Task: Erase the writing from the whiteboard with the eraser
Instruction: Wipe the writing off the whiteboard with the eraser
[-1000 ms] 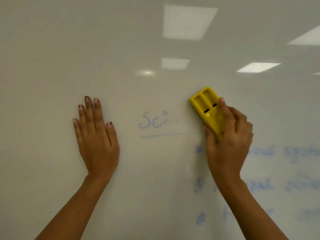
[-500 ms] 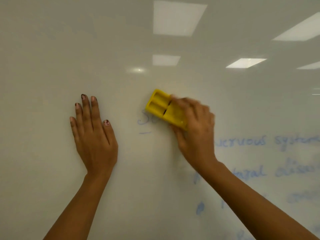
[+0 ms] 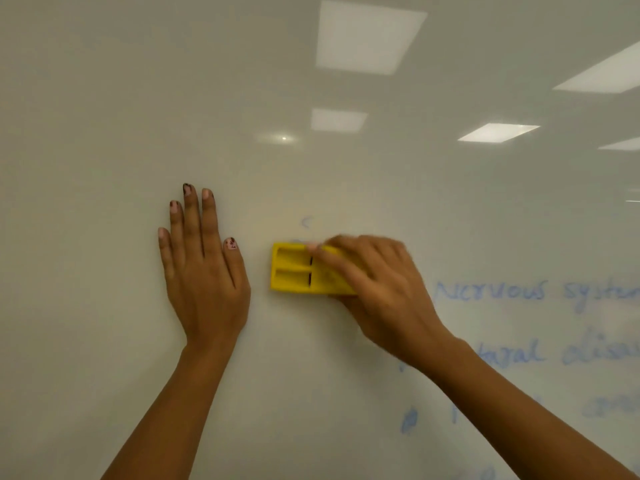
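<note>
Right hand grips yellow rigid plastic eraser flat against glossy whiteboard (looks light, slick shell; hold its long edges). Left hand rests flat, fingers straight. Blue writing remains right.

Right hand presses yellow eraser against whiteboard.

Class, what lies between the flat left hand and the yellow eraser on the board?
In the head view, only bare whiteboard; the left hand and eraser are apart.
</note>
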